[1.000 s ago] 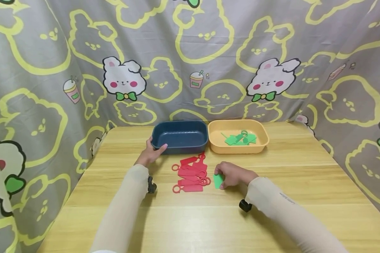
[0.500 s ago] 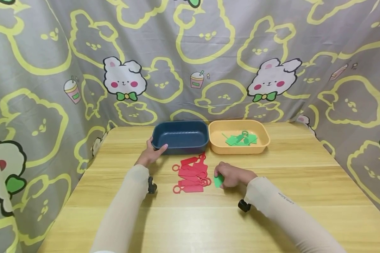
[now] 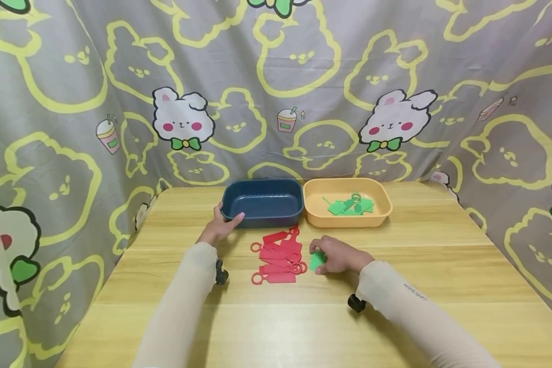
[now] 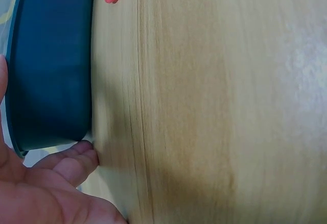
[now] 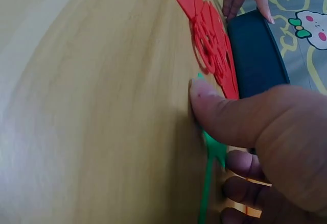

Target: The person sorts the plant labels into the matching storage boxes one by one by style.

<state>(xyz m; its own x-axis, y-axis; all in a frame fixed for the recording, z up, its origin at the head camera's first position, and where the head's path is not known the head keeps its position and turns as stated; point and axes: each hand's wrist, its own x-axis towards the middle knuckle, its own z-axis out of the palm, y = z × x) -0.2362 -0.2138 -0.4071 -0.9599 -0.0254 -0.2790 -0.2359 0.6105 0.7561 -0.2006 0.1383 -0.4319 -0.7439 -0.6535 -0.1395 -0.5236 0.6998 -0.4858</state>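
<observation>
Piece [image 3: 317, 261] in green looks light, thin, probably bendy; right hand [image 3: 338, 254] pinches it, edges suit best! Left hand [image 3: 218, 225] grips blue bin [image 3: 272, 222].

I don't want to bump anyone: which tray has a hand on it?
The blue tray, on the left: the left hand holds its near left corner. No hand touches the yellow tray, which has green pieces in it.
</observation>
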